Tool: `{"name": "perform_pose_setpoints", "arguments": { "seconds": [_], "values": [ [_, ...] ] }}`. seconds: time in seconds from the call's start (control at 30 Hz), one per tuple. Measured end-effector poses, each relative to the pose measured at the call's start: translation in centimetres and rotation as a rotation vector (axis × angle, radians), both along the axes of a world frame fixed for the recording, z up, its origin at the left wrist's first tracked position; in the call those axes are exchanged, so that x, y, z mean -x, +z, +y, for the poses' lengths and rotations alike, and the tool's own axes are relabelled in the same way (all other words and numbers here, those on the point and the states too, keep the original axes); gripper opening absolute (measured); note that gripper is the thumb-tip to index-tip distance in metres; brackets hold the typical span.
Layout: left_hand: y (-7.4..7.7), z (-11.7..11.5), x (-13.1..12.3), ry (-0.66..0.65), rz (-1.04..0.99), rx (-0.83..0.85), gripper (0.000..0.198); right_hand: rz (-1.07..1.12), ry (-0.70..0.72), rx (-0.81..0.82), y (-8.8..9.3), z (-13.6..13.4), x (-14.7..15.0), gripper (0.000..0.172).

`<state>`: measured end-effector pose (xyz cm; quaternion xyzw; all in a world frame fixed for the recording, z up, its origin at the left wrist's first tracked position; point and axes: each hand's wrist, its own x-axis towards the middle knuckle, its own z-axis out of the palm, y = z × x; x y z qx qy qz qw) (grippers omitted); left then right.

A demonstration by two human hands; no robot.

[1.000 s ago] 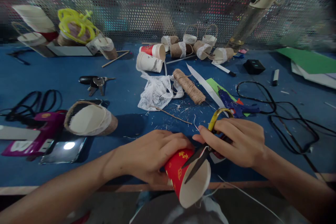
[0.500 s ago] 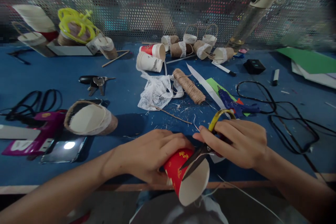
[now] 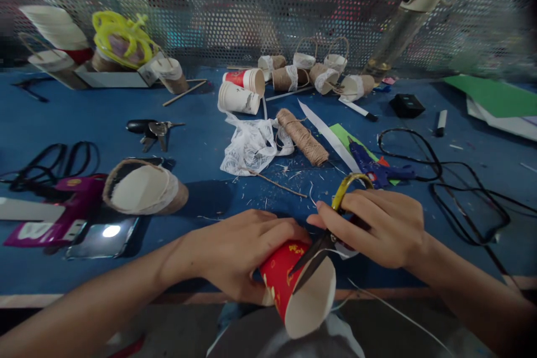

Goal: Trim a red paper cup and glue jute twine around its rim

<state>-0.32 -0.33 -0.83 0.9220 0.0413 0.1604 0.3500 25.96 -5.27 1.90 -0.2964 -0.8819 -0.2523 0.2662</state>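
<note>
Tilted toward me over the table's front edge is a red paper cup (image 3: 279, 271) with gold print, its white inside showing. My left hand (image 3: 247, 251) is wrapped round its side and base. My right hand (image 3: 377, 226) grips a pair of scissors (image 3: 312, 263) by yellow handles. The dark blades reach across the cup's rim, slightly apart, one on the red outside and the other near the mouth. A thin white strip (image 3: 329, 251) curls beside the blades at the rim. The fingers inside the handle loops are partly hidden.
Beyond my hands lie a twine roll (image 3: 302, 137), white lace (image 3: 249, 145) and a blue glue gun (image 3: 371, 165) with its cord. At left are a twine-wrapped cup (image 3: 145, 190), a phone (image 3: 103, 238) and a purple glue gun (image 3: 78, 207). Small baskets (image 3: 325, 78) stand at the back.
The cup has tipped very slightly, its mouth now a little lower. The scissors and my right hand have shifted slightly left. Both hands keep their hold.
</note>
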Motion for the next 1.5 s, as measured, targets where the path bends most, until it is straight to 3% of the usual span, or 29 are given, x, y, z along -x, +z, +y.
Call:
{"name": "perform_pose_setpoints", "arguments": {
  "seconds": [0.33,0.43,0.73,1.0,1.17,1.3,1.4,1.5],
  "values": [
    [-0.3,-0.1,0.1,0.024,-0.007,0.014,0.067,0.009,0.003,0.004,-0.1,-0.1,0.1,0.008],
    [-0.1,0.0,-0.1,0.053,-0.020,0.011,0.061,0.066,-0.001,0.028,-0.3,0.1,-0.2,0.008],
    [-0.3,0.3,0.3,0.183,0.022,-0.341,0.056,0.160,-0.057,0.148,-1.0,0.4,-1.5,0.013],
    [-0.5,0.5,0.5,0.261,-0.090,-0.415,0.066,0.333,-0.110,0.276,-1.9,0.3,-1.5,0.014],
    [-0.3,0.8,0.8,0.364,-0.070,-0.200,0.074,0.448,-0.189,0.340,-1.7,0.4,-0.5,0.005],
    [0.0,1.1,0.8,0.569,-0.062,0.118,0.071,0.733,-0.233,0.643,-1.5,0.5,-0.3,0.010],
    [0.2,1.1,0.7,0.640,-0.112,0.279,0.067,0.975,-0.164,0.899,-1.6,0.6,-0.6,0.016],
    [0.3,1.2,0.5,0.646,-0.146,0.350,0.064,1.166,0.009,1.044,-1.8,0.4,-0.9,0.019]
  ]
}}
